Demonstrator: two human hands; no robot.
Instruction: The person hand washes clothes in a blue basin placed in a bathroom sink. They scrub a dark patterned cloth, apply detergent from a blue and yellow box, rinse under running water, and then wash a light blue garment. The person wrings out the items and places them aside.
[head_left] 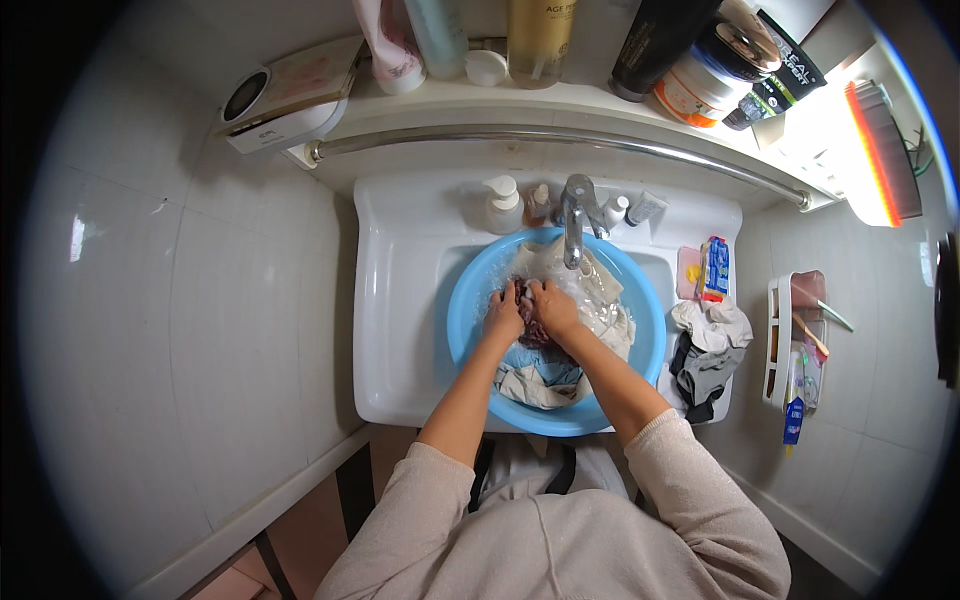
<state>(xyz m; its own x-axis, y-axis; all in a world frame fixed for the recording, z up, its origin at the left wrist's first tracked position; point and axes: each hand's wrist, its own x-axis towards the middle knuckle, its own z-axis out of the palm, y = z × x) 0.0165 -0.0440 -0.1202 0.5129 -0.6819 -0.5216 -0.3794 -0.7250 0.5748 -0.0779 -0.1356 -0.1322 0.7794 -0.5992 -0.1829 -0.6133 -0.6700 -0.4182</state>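
Observation:
Both my hands are down in a blue plastic basin (655, 330) that stands in the white sink. My left hand (505, 315) and my right hand (552, 308) are closed on a dark reddish wet garment (537, 332) bunched between them. Around it in the basin lie cream-coloured cloth (610, 285) and a light blue cloth (545, 362), with suds and water about them. The chrome faucet (575, 225) reaches over the basin's far side. My fingertips are partly hidden in the garment.
Gray and white clothes (712, 345) lie on the sink's right ledge, beside a blue and red packet (714, 268). A white pump bottle (503, 205) stands left of the faucet. Beyond runs a metal rail (560, 135) below a shelf of bottles. A toothbrush holder (785, 340) hangs at right.

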